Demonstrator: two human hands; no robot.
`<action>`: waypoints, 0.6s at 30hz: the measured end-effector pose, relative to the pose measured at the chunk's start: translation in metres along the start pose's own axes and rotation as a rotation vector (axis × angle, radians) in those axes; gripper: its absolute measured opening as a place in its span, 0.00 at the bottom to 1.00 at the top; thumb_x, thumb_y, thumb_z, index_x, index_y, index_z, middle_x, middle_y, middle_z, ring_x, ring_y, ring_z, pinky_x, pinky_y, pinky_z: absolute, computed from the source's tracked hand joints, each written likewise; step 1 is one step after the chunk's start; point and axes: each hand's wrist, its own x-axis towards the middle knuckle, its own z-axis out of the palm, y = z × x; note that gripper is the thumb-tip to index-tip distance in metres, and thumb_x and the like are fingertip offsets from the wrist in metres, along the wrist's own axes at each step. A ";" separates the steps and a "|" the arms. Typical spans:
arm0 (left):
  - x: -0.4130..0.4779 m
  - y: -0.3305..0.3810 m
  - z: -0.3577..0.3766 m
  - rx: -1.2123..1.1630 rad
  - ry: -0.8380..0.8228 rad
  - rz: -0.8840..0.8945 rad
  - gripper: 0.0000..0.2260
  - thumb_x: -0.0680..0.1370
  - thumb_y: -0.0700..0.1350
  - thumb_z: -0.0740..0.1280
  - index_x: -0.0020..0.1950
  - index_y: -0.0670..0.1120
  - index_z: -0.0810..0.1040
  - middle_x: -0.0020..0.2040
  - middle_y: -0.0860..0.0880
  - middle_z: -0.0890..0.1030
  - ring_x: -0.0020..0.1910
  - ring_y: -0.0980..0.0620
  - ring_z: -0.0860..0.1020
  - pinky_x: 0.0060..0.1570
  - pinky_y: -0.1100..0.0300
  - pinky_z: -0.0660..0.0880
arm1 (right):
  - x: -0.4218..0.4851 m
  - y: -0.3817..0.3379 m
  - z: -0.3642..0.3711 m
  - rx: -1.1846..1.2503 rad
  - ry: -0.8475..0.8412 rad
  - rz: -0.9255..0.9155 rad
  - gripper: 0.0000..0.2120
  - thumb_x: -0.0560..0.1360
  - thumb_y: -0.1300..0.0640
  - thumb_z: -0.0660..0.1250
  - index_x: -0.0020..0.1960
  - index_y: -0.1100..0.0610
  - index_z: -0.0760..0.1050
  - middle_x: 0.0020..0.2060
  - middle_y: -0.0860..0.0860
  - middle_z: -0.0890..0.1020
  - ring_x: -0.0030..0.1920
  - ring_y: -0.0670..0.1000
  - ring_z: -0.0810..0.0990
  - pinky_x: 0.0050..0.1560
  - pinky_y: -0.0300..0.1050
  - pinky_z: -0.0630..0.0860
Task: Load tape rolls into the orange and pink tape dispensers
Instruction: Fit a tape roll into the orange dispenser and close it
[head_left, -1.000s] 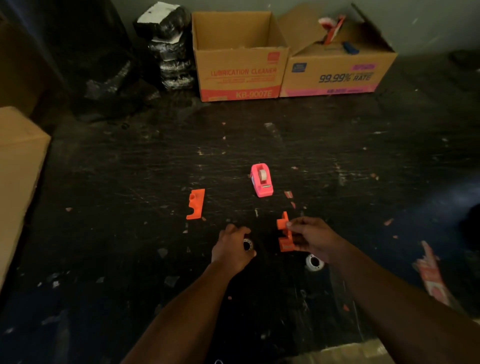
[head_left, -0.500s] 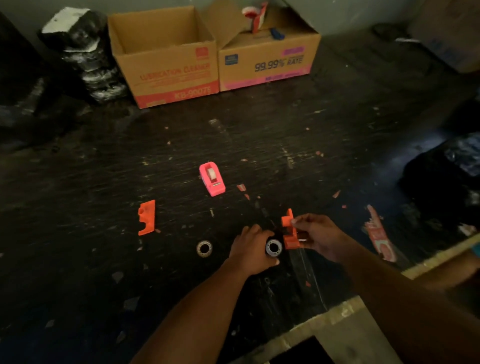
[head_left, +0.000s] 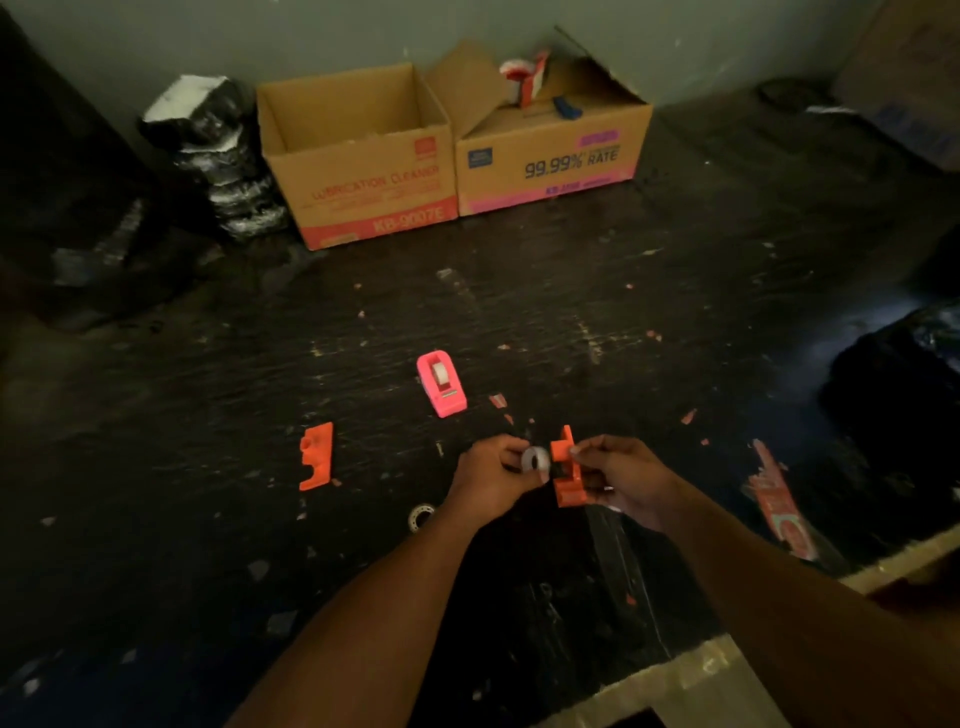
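Orange plastic shows between the two hands: one half of the orange tape dispenser (head_left: 567, 470) is pinched upright by the right hand (head_left: 626, 480), fingers closed on its upper edge and side. A white tape roll (head_left: 535, 460) is gripped in the closed fingers of the left hand (head_left: 488, 480) and held against the open face of that half, touching it or just short of it; which cannot be told. Both are held just above the dark, scuffed tabletop (head_left: 623, 312).

Relative to the held dispenser half, the other orange half (head_left: 317, 462) lies flat well to the left. The pink tape dispenser (head_left: 441, 383), with a roll already seated in it, stands beyond and slightly left. A second tape roll (head_left: 421, 515) lies on the tabletop to the lower left, just beside the left wrist. A torn red wrapper (head_left: 779, 504) lies to the right. Far beyond, two open cardboard boxes (head_left: 363, 182) stand side by side against the wall.
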 end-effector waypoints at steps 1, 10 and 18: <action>-0.001 0.001 -0.012 -0.059 0.005 -0.001 0.18 0.69 0.42 0.80 0.58 0.48 0.84 0.49 0.52 0.87 0.46 0.58 0.84 0.54 0.60 0.79 | 0.001 -0.006 0.011 -0.007 -0.020 -0.006 0.03 0.79 0.62 0.66 0.50 0.60 0.78 0.47 0.60 0.83 0.47 0.57 0.84 0.52 0.60 0.82; -0.038 -0.009 -0.109 -0.274 0.097 -0.040 0.16 0.76 0.39 0.73 0.64 0.44 0.80 0.53 0.47 0.85 0.37 0.62 0.80 0.29 0.76 0.72 | 0.002 -0.047 0.111 -0.054 -0.222 -0.029 0.05 0.78 0.62 0.67 0.53 0.60 0.80 0.49 0.60 0.86 0.52 0.58 0.85 0.51 0.57 0.82; -0.036 -0.028 -0.162 -0.320 0.171 -0.063 0.17 0.77 0.42 0.73 0.66 0.49 0.81 0.51 0.54 0.85 0.40 0.63 0.82 0.30 0.76 0.72 | 0.013 -0.063 0.172 -0.074 -0.299 -0.029 0.13 0.78 0.62 0.68 0.61 0.65 0.78 0.55 0.64 0.84 0.57 0.61 0.83 0.57 0.61 0.80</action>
